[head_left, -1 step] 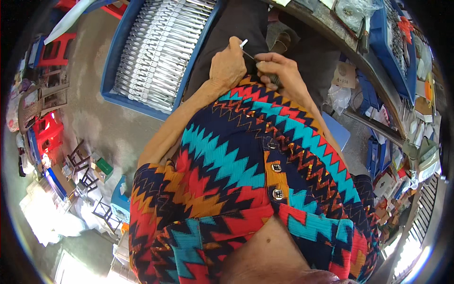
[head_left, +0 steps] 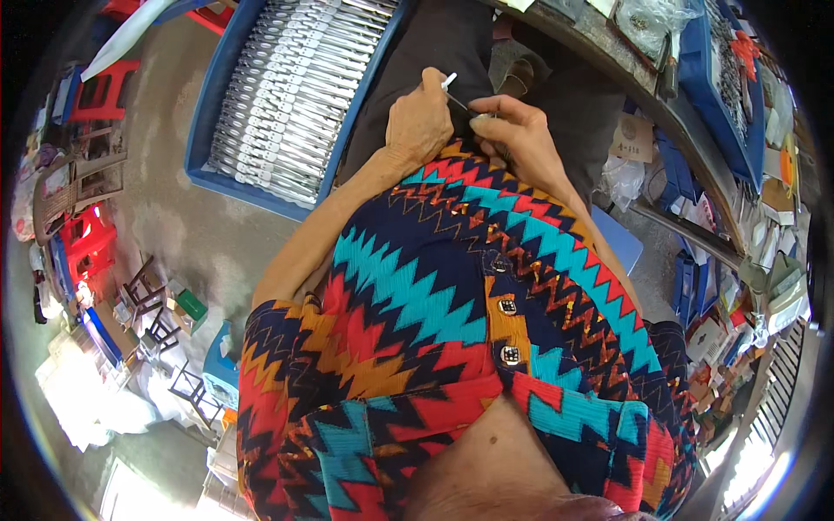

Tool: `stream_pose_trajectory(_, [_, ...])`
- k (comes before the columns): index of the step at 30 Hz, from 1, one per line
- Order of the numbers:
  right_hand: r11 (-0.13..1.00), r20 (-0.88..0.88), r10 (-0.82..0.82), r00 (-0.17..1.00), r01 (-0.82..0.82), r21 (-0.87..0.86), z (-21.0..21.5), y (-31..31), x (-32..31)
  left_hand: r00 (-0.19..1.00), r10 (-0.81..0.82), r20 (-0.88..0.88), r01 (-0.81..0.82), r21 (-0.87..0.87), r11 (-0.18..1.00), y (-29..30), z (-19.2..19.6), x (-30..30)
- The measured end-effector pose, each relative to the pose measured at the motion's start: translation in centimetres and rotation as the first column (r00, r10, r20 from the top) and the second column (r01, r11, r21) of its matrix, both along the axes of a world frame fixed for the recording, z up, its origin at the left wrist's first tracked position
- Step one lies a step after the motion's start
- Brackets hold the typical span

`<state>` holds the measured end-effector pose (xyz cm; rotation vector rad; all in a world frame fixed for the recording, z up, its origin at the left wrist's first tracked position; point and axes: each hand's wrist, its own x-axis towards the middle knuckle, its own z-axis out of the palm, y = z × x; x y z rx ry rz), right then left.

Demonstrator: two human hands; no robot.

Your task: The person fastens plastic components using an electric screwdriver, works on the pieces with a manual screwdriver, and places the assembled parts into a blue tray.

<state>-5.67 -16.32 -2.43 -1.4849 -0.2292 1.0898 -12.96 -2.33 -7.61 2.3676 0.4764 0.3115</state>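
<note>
My left hand [head_left: 419, 120] is closed over my lap, pinching a small white piece [head_left: 449, 81] between thumb and forefinger. Close beside it, my right hand [head_left: 519, 139] is closed round a tool with a thin metal shaft [head_left: 459, 104], which looks like a screwdriver. Its shaft points up and left toward the white piece; whether the tip touches it I cannot tell. Fingers mostly hide the tool's handle. Left of my hands stands a blue tray [head_left: 261, 198] of slim silver metal parts [head_left: 295, 95] with white pieces, laid in close rows.
A worktable edge [head_left: 599, 39] runs along the upper right, bearing another blue tray [head_left: 714, 95] with metal parts. Below it are blue bins [head_left: 686, 282] and a plastic bag [head_left: 621, 180]. Red stools [head_left: 87, 239] and a blue container [head_left: 223, 369] stand on the floor at left.
My right hand's fingers have shifted on the tool: the thumb now lies straighter along it and the hand has turned slightly. My left hand has stayed in place.
</note>
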Motion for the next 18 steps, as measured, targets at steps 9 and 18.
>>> stream_pose_trajectory(9, [0.933,0.879,0.358,0.313,-0.142,-0.33,0.6,0.0,-1.0,0.995,0.033,-0.097,-0.036,-0.027,0.999,-0.3,0.9,-0.1])
stream_pose_trajectory(18, [0.958,0.754,0.255,0.605,-0.052,-0.282,0.5,0.6,-1.7,0.999,0.018,0.041,-0.018,-0.014,1.0,-0.5,-1.0,-0.6])
